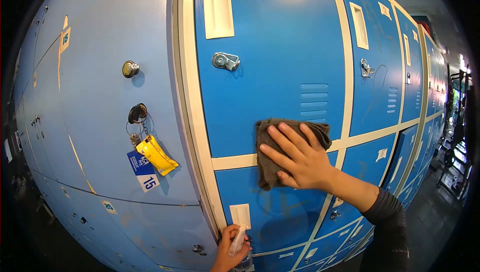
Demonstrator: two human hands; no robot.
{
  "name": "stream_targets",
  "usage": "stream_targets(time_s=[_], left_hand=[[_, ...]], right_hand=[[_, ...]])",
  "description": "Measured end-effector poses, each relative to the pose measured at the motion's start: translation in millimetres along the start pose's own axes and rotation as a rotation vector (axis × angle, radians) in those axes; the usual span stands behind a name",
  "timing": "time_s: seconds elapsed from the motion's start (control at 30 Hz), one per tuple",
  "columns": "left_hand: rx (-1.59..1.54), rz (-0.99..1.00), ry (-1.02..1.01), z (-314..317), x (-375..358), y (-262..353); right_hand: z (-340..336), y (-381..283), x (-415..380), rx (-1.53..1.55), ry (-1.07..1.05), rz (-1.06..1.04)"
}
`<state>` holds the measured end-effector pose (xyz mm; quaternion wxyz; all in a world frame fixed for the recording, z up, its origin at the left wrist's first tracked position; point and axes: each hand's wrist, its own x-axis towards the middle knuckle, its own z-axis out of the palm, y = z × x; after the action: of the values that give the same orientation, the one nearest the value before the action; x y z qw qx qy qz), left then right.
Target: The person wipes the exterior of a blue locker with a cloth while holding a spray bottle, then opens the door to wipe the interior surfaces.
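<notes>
**A right hand spread on a dark cloth**

The fingers of the right hand are fanned, and the cloth is held flat beneath them across the cream frame between two blue locker doors. The bottom of the upper door and the top of the lower door are partly covered by it. By the left hand, low in the view, a clear bottle with a pale nozzle is gripped in curled fingers, its base cut off by the view's edge. Just above that hand, a recessed handle is set in the lower door. Vent slots and a metal lock are seen above the cloth. Farther left, on a paler locker, a yellow tag and a blue-and-white tag marked 15 are hung below a round knob.
</notes>
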<state>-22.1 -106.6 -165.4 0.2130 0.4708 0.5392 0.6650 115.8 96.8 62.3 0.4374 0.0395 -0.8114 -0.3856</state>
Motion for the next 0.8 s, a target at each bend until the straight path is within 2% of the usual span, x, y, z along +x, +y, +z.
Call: stream_targets(time_s=[0.07,0.13,0.27,0.33,0.4,0.53,0.57,0.6,0.8], left_hand=[[-0.002,-0.008,0.001,-1.3,0.6,-2.9],[0.004,-0.019,0.013,-0.2,0.5,-0.7],[0.008,-0.034,0.016,0.4,0.4,1.9],[0.004,0.003,0.010,1.4,-0.8,2.5],[-0.003,0.024,0.009,1.3,-1.1,2.2],[-0.028,0.005,-0.008,0.3,-2.8,-2.5],[-0.032,-0.002,-0.016,-0.2,-3.5,-2.9],[-0.002,-0.021,-0.015,0.2,-5.5,-2.1],[0.029,-0.065,-0.032,-0.4,-8.1,-3.1]], right_hand=[[-5.2,16.6,14.7,0.017,0.023,-0.036],[-20.4,39.4,48.7,0.057,0.063,0.036],[-32.7,110.1,129.7,-0.024,0.385,0.050],[-31.2,154.9,172.2,-0.160,0.531,0.006],[-55.8,167.3,200.6,-0.118,0.395,0.040],[-58.2,163.0,204.9,-0.123,0.377,-0.015],[-57.3,155.2,195.1,-0.097,0.348,-0.041],[-40.6,156.2,184.8,-0.147,0.432,-0.148],[-28.3,61.1,84.2,0.089,0.147,-0.103]])
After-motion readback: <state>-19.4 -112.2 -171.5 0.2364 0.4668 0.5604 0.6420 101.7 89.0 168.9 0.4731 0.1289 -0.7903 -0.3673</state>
